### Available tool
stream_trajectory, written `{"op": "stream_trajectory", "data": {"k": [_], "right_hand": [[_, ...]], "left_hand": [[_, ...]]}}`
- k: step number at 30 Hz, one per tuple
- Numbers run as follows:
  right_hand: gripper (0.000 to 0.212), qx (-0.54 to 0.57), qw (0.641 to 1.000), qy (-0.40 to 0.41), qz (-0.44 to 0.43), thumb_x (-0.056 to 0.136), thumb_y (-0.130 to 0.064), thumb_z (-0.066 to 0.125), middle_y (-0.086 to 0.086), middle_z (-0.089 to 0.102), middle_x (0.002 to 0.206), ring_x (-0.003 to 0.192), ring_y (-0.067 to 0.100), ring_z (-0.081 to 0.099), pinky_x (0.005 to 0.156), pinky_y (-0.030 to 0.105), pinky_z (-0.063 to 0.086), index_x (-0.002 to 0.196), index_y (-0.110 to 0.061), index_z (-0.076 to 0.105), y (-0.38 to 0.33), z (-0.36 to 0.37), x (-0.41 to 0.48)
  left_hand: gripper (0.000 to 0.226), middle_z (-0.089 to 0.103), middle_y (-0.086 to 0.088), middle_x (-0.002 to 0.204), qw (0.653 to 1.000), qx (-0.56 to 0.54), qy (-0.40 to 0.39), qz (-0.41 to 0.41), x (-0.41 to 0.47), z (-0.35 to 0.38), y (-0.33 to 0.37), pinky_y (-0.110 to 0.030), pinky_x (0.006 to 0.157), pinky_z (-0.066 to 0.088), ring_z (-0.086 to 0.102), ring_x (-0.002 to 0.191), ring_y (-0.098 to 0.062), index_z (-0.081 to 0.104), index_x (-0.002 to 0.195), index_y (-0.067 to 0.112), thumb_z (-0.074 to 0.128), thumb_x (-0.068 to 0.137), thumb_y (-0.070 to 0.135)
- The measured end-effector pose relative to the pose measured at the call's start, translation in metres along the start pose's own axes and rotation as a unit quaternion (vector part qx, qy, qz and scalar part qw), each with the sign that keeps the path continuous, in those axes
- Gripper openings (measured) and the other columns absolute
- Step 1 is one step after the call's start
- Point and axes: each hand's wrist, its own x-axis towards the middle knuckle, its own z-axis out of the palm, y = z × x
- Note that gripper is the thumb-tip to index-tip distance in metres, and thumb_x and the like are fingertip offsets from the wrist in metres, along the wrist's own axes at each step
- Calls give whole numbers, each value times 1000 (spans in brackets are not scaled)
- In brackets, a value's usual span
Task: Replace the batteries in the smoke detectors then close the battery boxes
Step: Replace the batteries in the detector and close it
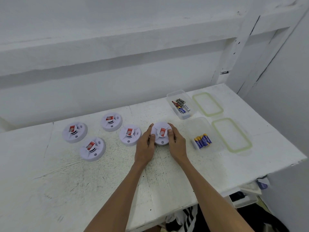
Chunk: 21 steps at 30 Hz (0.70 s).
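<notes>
Several white round smoke detectors with red labels lie on the white table [83, 190]. The rightmost detector [160, 131] sits between both hands. My left hand [145, 144] grips its left edge with fingers behind and thumb on top. My right hand [176, 143] grips its right edge the same way. Other detectors lie to the left: one [130, 135] close by, one [111, 121] farther back, one [74, 132] and one [92, 149] at the left. A clear box [203, 129] holds blue-and-yellow batteries [203, 141]. A second clear box [173, 96] behind it holds mixed batteries [180, 106].
Two green-rimmed lids [207, 104] [231, 135] lie right of the boxes, near the table's right edge. A white wall runs behind the table. Dark and striped things [189, 216] lie on the floor under the table's front right corner.
</notes>
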Motion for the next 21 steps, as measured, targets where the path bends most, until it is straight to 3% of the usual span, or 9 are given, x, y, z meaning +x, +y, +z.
{"op": "stream_trajectory", "data": {"k": [6,11,17,21], "right_hand": [[38,-1,1000,-2,5,105,-40,40,-18,64,117,101,-14,59,85,11,50,140,-29,53,-1,0,0],[38,7,1000,-1,8,106,-36,41,-19,63,117,102,-21,56,83,3,45,140,-25,54,-4,-1,-1],[37,2,1000,-1,4,106,-36,41,-20,63,113,100,-22,56,80,4,46,140,-27,54,-7,-2,-2],[38,-3,1000,-1,6,106,-38,41,-21,62,114,101,-21,57,81,4,46,140,-28,53,-8,-2,-3]], "left_hand": [[47,53,6,151,1000,-5,1,-4,-1,0,4,-23,107,48,51,134,-3,42,155,24,45,109,35],[46,50,13,151,1000,-8,-1,-9,-2,-1,6,-23,109,44,46,136,4,41,154,26,45,109,34],[46,50,17,147,1000,-8,1,-12,-2,-1,11,-20,107,45,46,129,15,42,154,24,46,109,33],[47,52,11,150,1000,-10,2,-13,-2,-1,9,-30,109,48,49,135,1,42,154,25,46,108,36]]}}
